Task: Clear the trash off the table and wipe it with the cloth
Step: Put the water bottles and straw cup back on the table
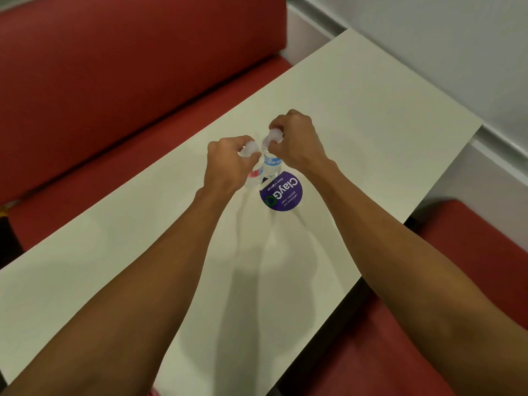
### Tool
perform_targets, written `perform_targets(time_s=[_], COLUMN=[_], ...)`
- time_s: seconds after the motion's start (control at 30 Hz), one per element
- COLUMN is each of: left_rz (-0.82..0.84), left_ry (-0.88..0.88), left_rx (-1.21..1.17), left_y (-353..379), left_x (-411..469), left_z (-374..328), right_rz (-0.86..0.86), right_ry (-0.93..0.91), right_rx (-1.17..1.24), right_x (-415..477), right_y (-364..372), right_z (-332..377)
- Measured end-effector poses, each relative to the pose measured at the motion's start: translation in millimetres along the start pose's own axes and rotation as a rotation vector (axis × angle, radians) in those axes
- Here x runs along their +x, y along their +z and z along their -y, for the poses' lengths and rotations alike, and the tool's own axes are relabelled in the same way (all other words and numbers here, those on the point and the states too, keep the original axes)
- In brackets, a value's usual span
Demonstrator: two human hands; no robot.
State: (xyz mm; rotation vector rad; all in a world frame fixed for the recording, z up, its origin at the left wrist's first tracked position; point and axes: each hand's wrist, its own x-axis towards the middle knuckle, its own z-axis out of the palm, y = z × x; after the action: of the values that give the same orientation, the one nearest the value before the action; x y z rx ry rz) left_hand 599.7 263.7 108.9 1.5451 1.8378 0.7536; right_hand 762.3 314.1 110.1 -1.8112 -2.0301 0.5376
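Two clear plastic bottles stand close together near the middle of the white table (pixel 371 110): the red-labelled bottle (pixel 255 174) and, at its 2 o'clock, the blue-labelled bottle (pixel 271 164). The left hand (pixel 225 161) pinches the red-labelled bottle's white cap (pixel 251 147) between thumb and curled fingers. The right hand (pixel 297 144) grasps the other cap (pixel 275 134) the same way. The picture is soft around the bottles, so I cannot tell whether their bases rest on the table or hang just clear of it.

The step in hand looks to be lifting this trash away. A pinch on a cap is a thin hold, and a bottle hung from its top will likely swing. With the two so close, they could knock together. It would be best to raise both straight up and part them early. If either feels heavy with leftover liquid, the fingers should slide down round its neck.

A round purple sticker (pixel 281 194) lies flat at 5 o'clock from the bottles, just beside the blue-labelled bottle's base. It reads as a table marker, probably not trash, and should stay.

A red bench (pixel 128 67) runs along the table's far side, from 9 to 12 o'clock, and another red seat (pixel 471 252) sits at 4 o'clock. No cloth or bin shows, so wiping is not yet begun.
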Motion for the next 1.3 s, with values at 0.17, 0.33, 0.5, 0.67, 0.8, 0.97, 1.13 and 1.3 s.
perform_targets(time_s=[0.17,0.33,0.5,0.67,0.8,0.97,1.13,1.3], left_rz=[-0.013,-0.019,0.005,0.005,0.022,0.023,-0.055,-0.016], left_ry=[0.001,0.007,-0.006,-0.013,0.012,0.024,0.073,0.168], left_rx=[0.006,0.037,0.040,0.000,0.002,0.024,0.051,0.028], left_y=[2,3,-3,-5,-3,-4,-6,-11], left_x=[6,9,17,18,17,10,-12,-50], left_z=[-7,-8,-6,-7,-8,-11,-6,-6], right_rz=[0.005,-0.014,-0.018,-0.008,-0.010,-0.033,-0.081,-0.087], right_ry=[-0.012,-0.005,0.010,0.012,0.028,0.034,0.068,0.106], right_rx=[0.002,0.020,0.039,0.058,0.090,0.092,0.090,0.106], right_x=[11,16,19,19,15,-1,-35,-86], right_y=[-2,2,5,4,2,-6,-15,-21], right_z=[-1,-3,-4,-6,-3,-3,-7,-8])
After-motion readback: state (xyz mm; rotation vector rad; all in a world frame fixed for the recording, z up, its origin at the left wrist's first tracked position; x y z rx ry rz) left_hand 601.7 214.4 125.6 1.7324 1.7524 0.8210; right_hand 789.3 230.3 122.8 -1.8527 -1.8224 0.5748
